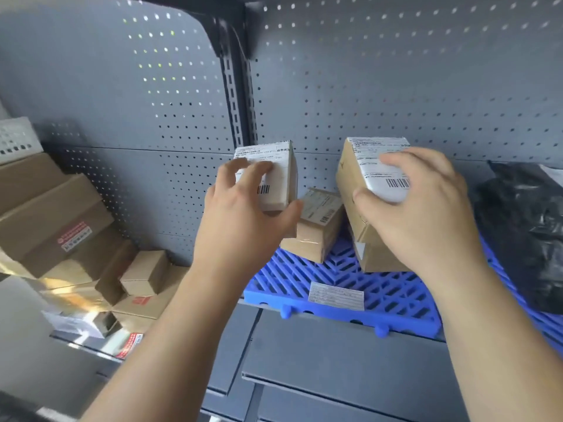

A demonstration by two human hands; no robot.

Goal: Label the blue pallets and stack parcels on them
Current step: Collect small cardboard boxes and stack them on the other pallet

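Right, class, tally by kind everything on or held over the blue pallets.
Boxes: 3 (left box, middle box, right box)
Black bag: 1
Pallet label: 1
Total: 5

Box in my left hand [243,214]: brown cardboard, matt, w/ smooth white paper label.
Box in my right hand [426,208]: same cardboard, clear tape, paper label.
Pallet [304,284]: blue plastic, smooth, slight sheen.
Bag [524,233]: black plastic film, glossy, crinkled.
Back panel [396,86]: grey perforated metal, matt.
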